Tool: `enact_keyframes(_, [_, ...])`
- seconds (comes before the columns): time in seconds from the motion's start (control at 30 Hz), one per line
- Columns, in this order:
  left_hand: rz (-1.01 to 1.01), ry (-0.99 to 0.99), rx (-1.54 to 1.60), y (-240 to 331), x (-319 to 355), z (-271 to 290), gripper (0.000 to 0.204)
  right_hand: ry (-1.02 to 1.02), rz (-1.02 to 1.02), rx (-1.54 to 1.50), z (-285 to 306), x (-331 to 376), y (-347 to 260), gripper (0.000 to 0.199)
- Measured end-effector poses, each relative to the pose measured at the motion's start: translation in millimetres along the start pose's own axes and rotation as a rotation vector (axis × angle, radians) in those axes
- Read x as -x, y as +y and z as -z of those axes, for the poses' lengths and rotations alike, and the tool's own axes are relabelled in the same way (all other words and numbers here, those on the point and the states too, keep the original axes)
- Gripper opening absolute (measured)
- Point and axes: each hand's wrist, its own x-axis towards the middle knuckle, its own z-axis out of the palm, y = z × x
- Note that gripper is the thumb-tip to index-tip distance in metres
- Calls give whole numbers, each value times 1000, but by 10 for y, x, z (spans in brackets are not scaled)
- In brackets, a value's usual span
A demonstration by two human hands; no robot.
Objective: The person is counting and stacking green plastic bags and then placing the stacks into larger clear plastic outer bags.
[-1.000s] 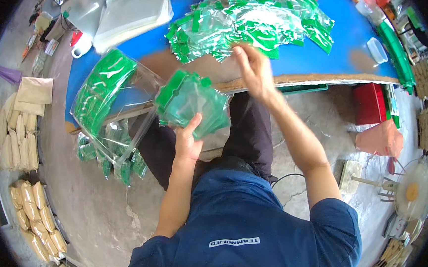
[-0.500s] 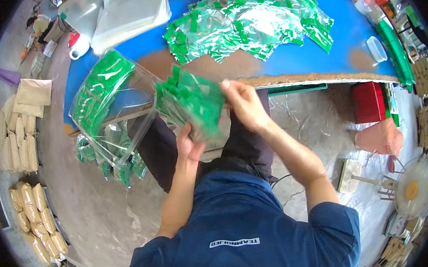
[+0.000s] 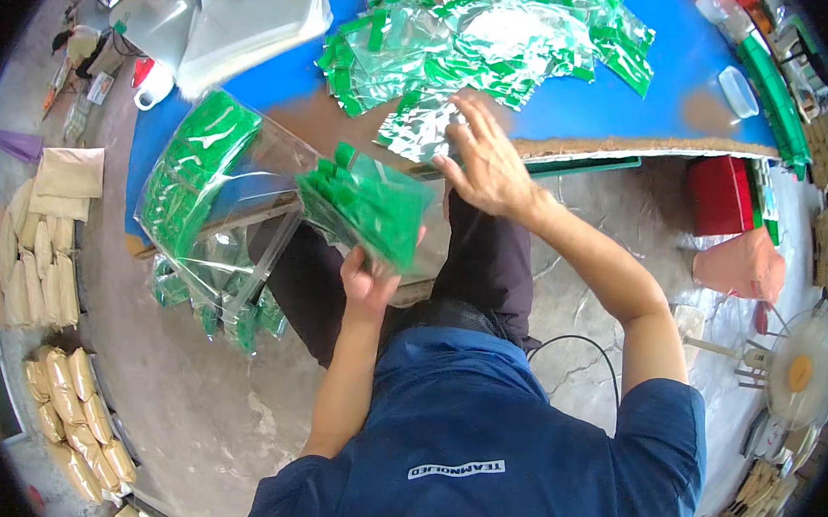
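One-handed, clasps a stack of green packets point(image 3: 365, 205) in the left grip point(image 3: 372, 273) and spreads the right grip point(image 3: 488, 168) loosely, with a packet pile point(image 3: 486, 47) just beyond it on the surface point(image 3: 625, 118).

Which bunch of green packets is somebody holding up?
The bunch gripped in the left hand, over dark trousers. The big heap lies on the blue table, and another bunch is farther left, in clear plastic.

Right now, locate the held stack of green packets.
In the head view, the stack is left of centre, in the left hand, just right of the large clear bag.
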Motion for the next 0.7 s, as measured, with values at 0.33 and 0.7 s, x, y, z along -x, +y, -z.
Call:
enact_keyframes(0.33, [64, 146, -122, -25, 54, -135, 72, 45, -57, 258, 75, -143, 548, 62])
enact_keyframes(0.7, [2, -127, -1308, 571, 249, -222, 62, -187, -176, -474, 472, 93, 111, 19])
